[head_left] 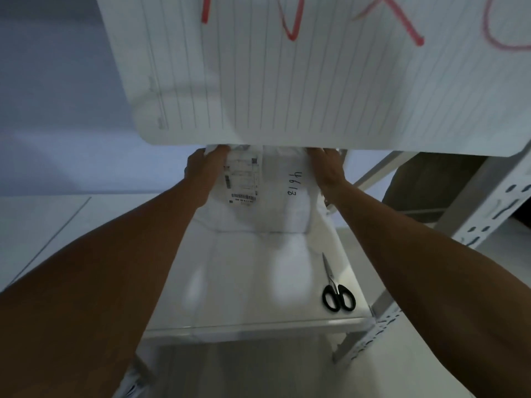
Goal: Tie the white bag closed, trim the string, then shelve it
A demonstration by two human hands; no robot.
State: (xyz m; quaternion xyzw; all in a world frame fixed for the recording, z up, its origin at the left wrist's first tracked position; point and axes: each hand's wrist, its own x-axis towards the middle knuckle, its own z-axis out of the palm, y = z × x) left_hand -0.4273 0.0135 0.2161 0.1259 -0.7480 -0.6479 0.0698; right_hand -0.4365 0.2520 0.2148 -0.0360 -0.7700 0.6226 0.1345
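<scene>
Head view, single entry. White bag (258, 196): lies flat on the white shelf (258, 317), far end tucked under a lined paper sheet with red marker strokes (287, 81) hanging above; shipping label (241, 179) and handwritten number (294, 183) face up. Left hand (205, 165): set on the bag's left far corner, fingers curled onto the material; fingertips hidden beneath the sheet, so closure cannot be fully told. Right hand (326, 165): laid against the right edge, likewise partly hidden. Both arms extended, apparently to push the bag deep into the rack. Scissors (336, 291): closed, black handles, resting near the shelf's front right corner, well apart from the bag, suggesting trimming is finished. Knot and string: not visible.
</scene>
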